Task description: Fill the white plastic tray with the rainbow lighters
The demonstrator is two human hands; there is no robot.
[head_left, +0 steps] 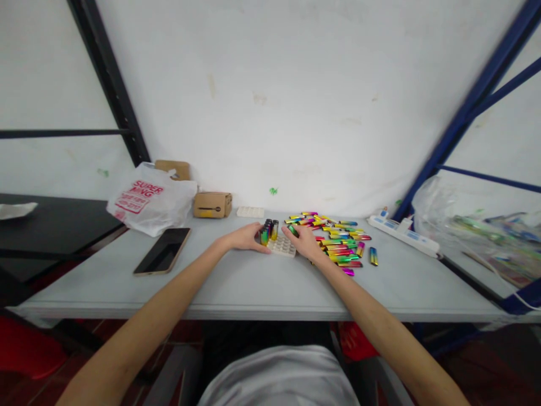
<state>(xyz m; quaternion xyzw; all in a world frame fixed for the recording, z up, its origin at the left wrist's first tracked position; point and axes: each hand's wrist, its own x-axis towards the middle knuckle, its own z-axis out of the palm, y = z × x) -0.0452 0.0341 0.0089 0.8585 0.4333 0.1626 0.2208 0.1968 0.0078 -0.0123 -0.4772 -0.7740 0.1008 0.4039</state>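
A pale slotted tray [282,246] lies on the table in front of me. Several shiny rainbow-coloured lighters [274,230] stand upright in its left part, with dark tops. My left hand [247,237] is closed about the tray's left end, thumb along the near edge, fingers behind the standing lighters and partly hidden. Over the tray's right side, my right hand [305,241] pinches a green lighter [293,230], of which only one end shows. Beside that hand, to the right, many loose metallic lighters [340,248] lie in a heap.
A single lighter [373,256] lies apart at right, near a white power strip [406,235]. A phone [163,251], a plastic bag [154,197] and a cardboard box [212,204] occupy the left side. Another pale tray [250,212] rests by the wall. Blue rack posts [456,129] stand at right.
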